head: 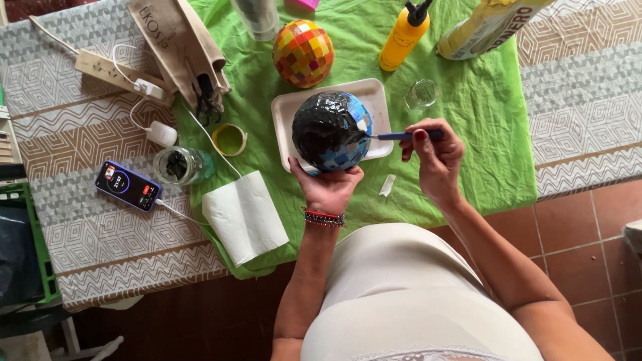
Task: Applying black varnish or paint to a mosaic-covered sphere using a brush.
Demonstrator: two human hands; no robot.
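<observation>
Left hand (328,187), beaded bracelets at the wrist, cupped under a round ball covered in blue mosaic tiles and smeared with black grout (331,132), fingers wrapped around its lower side, holding it firmly. Ball raised just above a white rectangular foam tray (374,97) lying on the crumpled bright green cloth (481,113). Right hand (431,154) pinched closed on a thin blue-handled brush (401,136), tip touching the ball's right side at the edge between black coating and bare blue tiles.

Behind the tray: a second ball in red, orange and yellow mosaic squares (303,52), a yellow squeeze bottle with black nozzle (403,37), a small clear glass cup (422,93). Left of the tray: a little round pot of yellow-green paste (229,139), a glass jar with dark contents (180,165), a folded white paper towel (244,217). Farther left, on the patterned grey-and-brown tablecloth (93,227), a smartphone with lit screen (127,186), plugged into a white cable. Small white scrap (387,185) on the cloth near the right wrist.
</observation>
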